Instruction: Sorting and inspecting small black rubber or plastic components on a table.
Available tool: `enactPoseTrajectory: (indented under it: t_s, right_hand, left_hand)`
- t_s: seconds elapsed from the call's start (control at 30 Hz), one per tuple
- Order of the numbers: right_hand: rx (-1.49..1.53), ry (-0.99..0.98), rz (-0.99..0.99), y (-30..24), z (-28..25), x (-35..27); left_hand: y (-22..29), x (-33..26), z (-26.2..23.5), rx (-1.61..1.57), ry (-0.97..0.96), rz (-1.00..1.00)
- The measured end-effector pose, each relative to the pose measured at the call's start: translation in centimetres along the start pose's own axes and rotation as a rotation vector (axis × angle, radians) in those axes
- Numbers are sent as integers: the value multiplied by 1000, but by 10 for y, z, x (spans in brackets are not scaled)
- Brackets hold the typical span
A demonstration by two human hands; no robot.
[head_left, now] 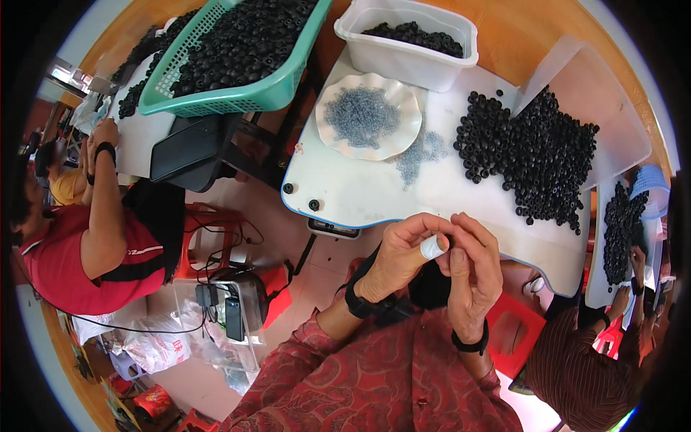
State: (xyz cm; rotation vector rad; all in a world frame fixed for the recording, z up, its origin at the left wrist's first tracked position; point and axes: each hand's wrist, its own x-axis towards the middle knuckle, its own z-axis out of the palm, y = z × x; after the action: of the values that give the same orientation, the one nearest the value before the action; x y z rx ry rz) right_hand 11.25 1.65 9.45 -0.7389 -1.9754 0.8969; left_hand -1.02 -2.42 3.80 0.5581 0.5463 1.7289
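My left hand point(403, 253) and my right hand point(475, 277) meet in front of my chest, at the near edge of the white tabletop point(345, 194). Both are closed, fingertips pinched together. White tape wraps the left thumb. Something small and dark may sit between the fingertips, but the fingers mostly hide it. On the table beyond my right hand lies a large heap of small black ring-shaped parts point(533, 155). A white scalloped plate point(410, 119) holds tiny translucent grey pieces point(361, 115), with more spilled beside it. Two black parts point(314, 204) lie apart near the left edge.
A white tub point(403, 54) of black parts stands at the back. A translucent bin point(597, 108) lies tipped beside the heap. Left are a green basket point(288, 86) of black parts and a co-worker in a red shirt point(93, 241). Another person point(583, 367) works at right.
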Motion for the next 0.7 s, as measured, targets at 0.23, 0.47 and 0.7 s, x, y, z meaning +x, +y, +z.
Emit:
enactPoseTrajectory:
  t_s: [0.23, 0.47, 0.7]
  right_hand:
    - [221, 53, 113, 5, 0, -3]
    - [546, 159, 324, 18, -9, -7]
    - [344, 179, 239, 24, -12, -9]
  left_hand:
    - [-5, 1, 5, 28, 97, -51]
    - [1, 0, 20, 43, 21, -36]
    - [-1, 4, 28, 130, 135, -117]
